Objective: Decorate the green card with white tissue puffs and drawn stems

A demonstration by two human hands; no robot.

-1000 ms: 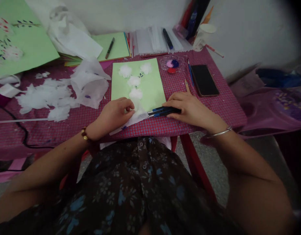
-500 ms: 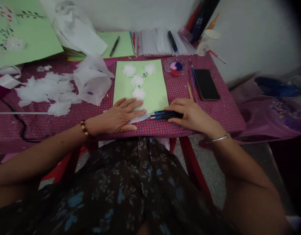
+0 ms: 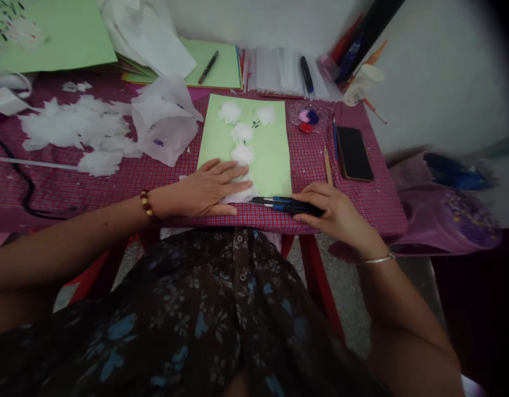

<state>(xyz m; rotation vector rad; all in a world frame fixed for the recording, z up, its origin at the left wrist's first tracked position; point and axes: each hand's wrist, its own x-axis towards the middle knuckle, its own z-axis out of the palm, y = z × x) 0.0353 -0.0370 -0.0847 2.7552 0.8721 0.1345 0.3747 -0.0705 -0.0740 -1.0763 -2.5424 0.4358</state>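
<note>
My left hand [image 3: 210,187] lies flat with its fingers spread, across the lower left of a light green sheet [image 3: 271,157]. Under its fingers is white tissue paper [image 3: 245,195] at the sheet's near edge. White tissue flowers [image 3: 242,132] sit on the sheet, with small dark leaf marks between some of them. My right hand [image 3: 331,209] is closed around a black-and-blue tool [image 3: 295,205] with two slim prongs; its exact kind is unclear. The prongs point left, and their tips reach the tissue near my left fingers.
Left lie a heap of white tissue pieces [image 3: 76,129] and a crumpled translucent bag [image 3: 165,124]. On the right are a paint palette [image 3: 307,117], a pencil [image 3: 328,165] and a phone [image 3: 354,153]. Behind stand stacked coloured sheets [image 3: 223,65] and plastic sleeves [image 3: 277,69] with a marker [image 3: 306,74].
The view has shifted slightly. My right hand and the tool sit a little farther right against the sheet, with the prongs still at the tissue. My left hand stays flat on the sheet.
</note>
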